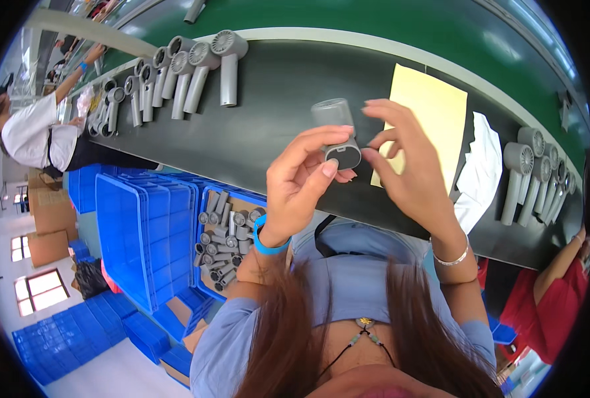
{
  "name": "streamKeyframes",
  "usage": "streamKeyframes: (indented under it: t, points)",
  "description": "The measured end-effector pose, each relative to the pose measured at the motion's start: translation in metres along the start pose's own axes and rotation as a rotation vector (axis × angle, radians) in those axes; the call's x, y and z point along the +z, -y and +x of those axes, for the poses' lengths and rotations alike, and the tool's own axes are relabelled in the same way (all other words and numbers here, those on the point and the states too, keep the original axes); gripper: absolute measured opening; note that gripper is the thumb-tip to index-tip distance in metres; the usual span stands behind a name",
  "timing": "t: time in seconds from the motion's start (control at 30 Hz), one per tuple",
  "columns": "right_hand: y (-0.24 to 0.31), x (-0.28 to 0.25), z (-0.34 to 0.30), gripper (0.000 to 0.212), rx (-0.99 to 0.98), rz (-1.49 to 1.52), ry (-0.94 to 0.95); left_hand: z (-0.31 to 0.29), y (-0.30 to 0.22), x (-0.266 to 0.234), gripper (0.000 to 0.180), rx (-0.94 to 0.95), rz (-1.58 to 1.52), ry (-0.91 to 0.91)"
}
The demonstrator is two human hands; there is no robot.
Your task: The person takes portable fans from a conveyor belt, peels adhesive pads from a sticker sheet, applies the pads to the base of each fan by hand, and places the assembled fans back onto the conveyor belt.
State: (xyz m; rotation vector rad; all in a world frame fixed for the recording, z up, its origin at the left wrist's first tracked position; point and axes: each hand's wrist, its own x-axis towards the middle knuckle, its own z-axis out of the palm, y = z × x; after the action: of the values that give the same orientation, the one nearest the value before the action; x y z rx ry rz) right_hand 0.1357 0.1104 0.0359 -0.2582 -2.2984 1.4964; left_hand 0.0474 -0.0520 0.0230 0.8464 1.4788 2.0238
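My left hand is closed round a grey handheld fan above the dark worktop. The fan's dark oval end cap faces me, and my left thumb presses on its rim. Its far part is blurred. Beside it, on the right, my right hand has its fingers spread and curved. The right thumb tip is close to the end cap; whether it touches cannot be made out. Nothing shows in that hand.
Grey handheld fans lie in a row at the left of the worktop, more fans at the right. Yellow paper and a white cloth lie near my right hand. Blue crates stand below left, one holding grey fan parts. Other people work on both sides.
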Motion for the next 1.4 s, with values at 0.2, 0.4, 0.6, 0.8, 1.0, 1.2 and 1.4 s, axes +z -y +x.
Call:
streamKeyframes:
  t: [0.2,0.4,0.6,0.8,1.0,1.2,1.4]
  points:
    - [-0.001,0.042,0.018,0.04,-0.226,-0.155,0.265,-0.003,-0.006,-0.007,0.021,0.074,0.253,-0.153]
    - [-0.004,0.052,0.026,0.038,-0.304,-0.188,0.293,-0.012,0.007,-0.015,0.014,0.088,0.031,-0.188]
    - [0.006,0.052,0.035,0.039,-0.244,-0.177,0.36,-0.012,0.019,-0.018,0.014,0.282,0.014,-0.237]
    - [-0.038,0.006,0.117,0.059,-0.493,-0.699,0.154,-0.009,0.014,-0.041,0.023,0.144,-0.08,-0.357]
    - [-0.159,-0.126,0.222,0.053,-0.307,-1.239,-0.011,-0.022,0.036,-0.071,0.02,0.135,0.097,-0.39]
    - [-0.158,-0.114,0.203,0.049,-0.268,-1.236,-0.012,-0.039,0.052,-0.092,0.019,0.113,0.276,-0.467]
    - [-0.095,-0.059,0.117,0.031,-0.357,-0.903,0.029,0.008,0.043,-0.146,0.053,0.268,1.167,-0.599]
